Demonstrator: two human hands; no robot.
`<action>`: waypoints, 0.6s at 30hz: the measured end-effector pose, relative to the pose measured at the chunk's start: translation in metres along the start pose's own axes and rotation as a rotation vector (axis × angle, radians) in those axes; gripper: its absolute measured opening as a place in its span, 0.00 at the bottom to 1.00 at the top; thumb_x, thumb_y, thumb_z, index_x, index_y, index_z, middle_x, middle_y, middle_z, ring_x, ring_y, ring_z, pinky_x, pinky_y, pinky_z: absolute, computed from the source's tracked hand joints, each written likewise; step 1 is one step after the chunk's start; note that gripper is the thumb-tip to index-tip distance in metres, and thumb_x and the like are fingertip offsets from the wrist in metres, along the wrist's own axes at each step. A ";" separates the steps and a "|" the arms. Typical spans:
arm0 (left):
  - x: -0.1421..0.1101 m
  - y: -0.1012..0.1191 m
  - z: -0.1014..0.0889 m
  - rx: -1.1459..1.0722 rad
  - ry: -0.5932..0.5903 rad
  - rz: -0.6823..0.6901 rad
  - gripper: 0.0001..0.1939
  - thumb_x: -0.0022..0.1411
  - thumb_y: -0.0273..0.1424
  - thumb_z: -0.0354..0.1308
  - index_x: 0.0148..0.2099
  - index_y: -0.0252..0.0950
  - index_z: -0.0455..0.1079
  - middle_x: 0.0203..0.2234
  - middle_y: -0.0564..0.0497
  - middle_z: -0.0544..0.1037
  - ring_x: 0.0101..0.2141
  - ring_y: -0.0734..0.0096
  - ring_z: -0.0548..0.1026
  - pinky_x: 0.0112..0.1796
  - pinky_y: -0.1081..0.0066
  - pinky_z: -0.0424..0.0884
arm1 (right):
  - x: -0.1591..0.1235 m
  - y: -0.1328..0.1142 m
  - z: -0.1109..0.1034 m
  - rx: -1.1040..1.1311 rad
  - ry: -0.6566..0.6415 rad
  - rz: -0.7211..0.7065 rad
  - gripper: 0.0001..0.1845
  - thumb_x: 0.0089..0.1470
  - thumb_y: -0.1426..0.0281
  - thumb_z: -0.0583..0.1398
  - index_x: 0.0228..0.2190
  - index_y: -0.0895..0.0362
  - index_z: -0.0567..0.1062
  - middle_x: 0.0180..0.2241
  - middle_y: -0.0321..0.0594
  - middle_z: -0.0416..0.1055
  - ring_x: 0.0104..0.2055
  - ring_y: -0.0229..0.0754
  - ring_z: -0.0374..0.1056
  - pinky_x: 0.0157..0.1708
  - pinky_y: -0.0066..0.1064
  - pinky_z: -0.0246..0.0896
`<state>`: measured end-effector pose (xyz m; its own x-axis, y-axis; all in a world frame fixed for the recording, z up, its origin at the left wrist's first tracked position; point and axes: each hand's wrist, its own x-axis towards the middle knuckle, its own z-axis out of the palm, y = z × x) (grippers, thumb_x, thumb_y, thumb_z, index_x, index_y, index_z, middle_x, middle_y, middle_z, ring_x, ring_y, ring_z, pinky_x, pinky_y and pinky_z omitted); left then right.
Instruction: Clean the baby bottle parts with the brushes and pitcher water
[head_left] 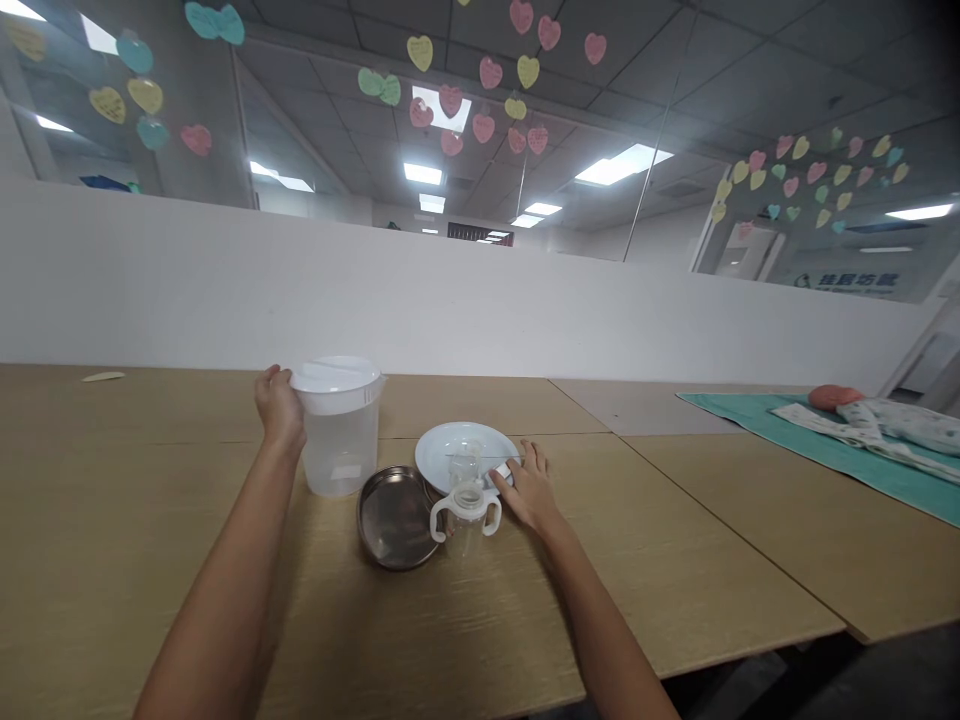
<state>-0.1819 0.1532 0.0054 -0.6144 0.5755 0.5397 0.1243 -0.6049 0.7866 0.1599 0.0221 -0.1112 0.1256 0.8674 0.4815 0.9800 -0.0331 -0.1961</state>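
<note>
My left hand [279, 405] is closed at the left side of a translucent plastic pitcher [341, 445] with a white lid; the handle is hidden behind my fingers. The pitcher stands upright. At the right rim of a white plate [431, 450], my right hand [531, 488] has its thumb over the edge and its fingers curled outside. Beside the thumb lies a small white piece [504, 470], partly covered, with a thin rod near it. A clear bottle part [465, 460] is on the plate. In front stands a clear baby bottle [466, 520] with two white handles, next to a metal kidney-shaped dish [397, 525].
The wooden table [660, 590] meets a white wall [465, 310] with glass above it. A green cloth [765, 425] on the right bears a doll [834, 397] in patterned white fabric. A flat pale piece [103, 377] lies at the far left.
</note>
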 end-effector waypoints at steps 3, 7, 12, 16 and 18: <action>-0.006 0.009 0.006 -0.093 0.101 -0.141 0.09 0.54 0.23 0.48 0.40 0.31 0.56 0.26 0.55 0.61 0.28 0.78 0.61 0.31 0.75 0.60 | 0.000 0.000 -0.001 0.022 -0.016 0.007 0.24 0.54 0.55 0.50 0.38 0.60 0.75 0.59 0.55 0.49 0.61 0.56 0.41 0.56 0.45 0.38; -0.025 0.024 0.020 -0.176 0.127 -0.154 0.13 0.53 0.24 0.51 0.43 0.32 0.59 0.27 0.55 0.64 0.28 0.78 0.63 0.31 0.75 0.61 | 0.001 0.000 0.001 0.066 -0.041 0.036 0.23 0.54 0.55 0.51 0.38 0.59 0.74 0.59 0.54 0.48 0.61 0.55 0.40 0.56 0.44 0.39; -0.064 0.045 0.041 -0.220 -0.044 -0.024 0.12 0.52 0.32 0.55 0.41 0.37 0.63 0.22 0.57 0.67 0.25 0.75 0.67 0.29 0.75 0.62 | 0.001 -0.001 0.003 0.119 -0.059 0.066 0.22 0.53 0.56 0.52 0.38 0.59 0.74 0.59 0.52 0.47 0.62 0.55 0.39 0.55 0.43 0.41; -0.095 0.061 0.051 -0.202 -0.190 0.104 0.10 0.54 0.35 0.55 0.39 0.38 0.64 0.24 0.55 0.70 0.28 0.74 0.70 0.30 0.75 0.64 | 0.001 0.000 0.003 0.143 -0.049 0.070 0.20 0.53 0.57 0.52 0.37 0.58 0.74 0.59 0.50 0.48 0.61 0.53 0.40 0.55 0.43 0.41; -0.106 0.068 0.052 -0.162 -0.247 0.159 0.10 0.55 0.35 0.54 0.39 0.38 0.64 0.27 0.54 0.71 0.30 0.73 0.70 0.32 0.74 0.65 | 0.000 -0.001 0.002 0.138 -0.037 0.060 0.20 0.54 0.57 0.52 0.37 0.58 0.74 0.58 0.51 0.50 0.61 0.53 0.42 0.55 0.43 0.42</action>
<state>-0.0674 0.0796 0.0169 -0.3871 0.5710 0.7239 0.0658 -0.7660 0.6394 0.1591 0.0235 -0.1127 0.1751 0.8839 0.4336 0.9400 -0.0190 -0.3408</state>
